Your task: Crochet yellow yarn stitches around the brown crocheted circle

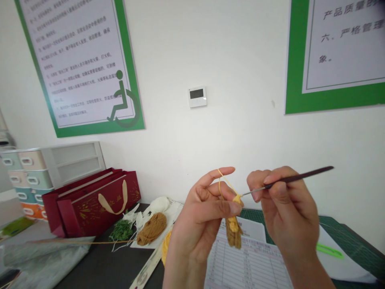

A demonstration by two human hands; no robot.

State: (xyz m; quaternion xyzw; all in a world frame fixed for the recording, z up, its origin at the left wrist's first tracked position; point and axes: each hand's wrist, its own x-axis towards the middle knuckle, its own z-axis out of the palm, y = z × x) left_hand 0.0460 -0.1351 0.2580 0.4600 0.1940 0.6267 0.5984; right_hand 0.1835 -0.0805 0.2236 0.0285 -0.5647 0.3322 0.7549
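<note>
Open air before the wall point(240, 132); red bags point(87, 202) and yarn ball point(152, 228) block the table point(105, 267) at left; right seems flatter.

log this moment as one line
left hand: pinches crochet piece, yellow yarn looped over it | right hand: holds crochet hook, tip at the piece | below: printed sheet on table

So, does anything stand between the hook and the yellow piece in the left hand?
Nothing visible. The hook in the right hand touches the yellow piece pinched by the left hand; the yarn runs above.
</note>
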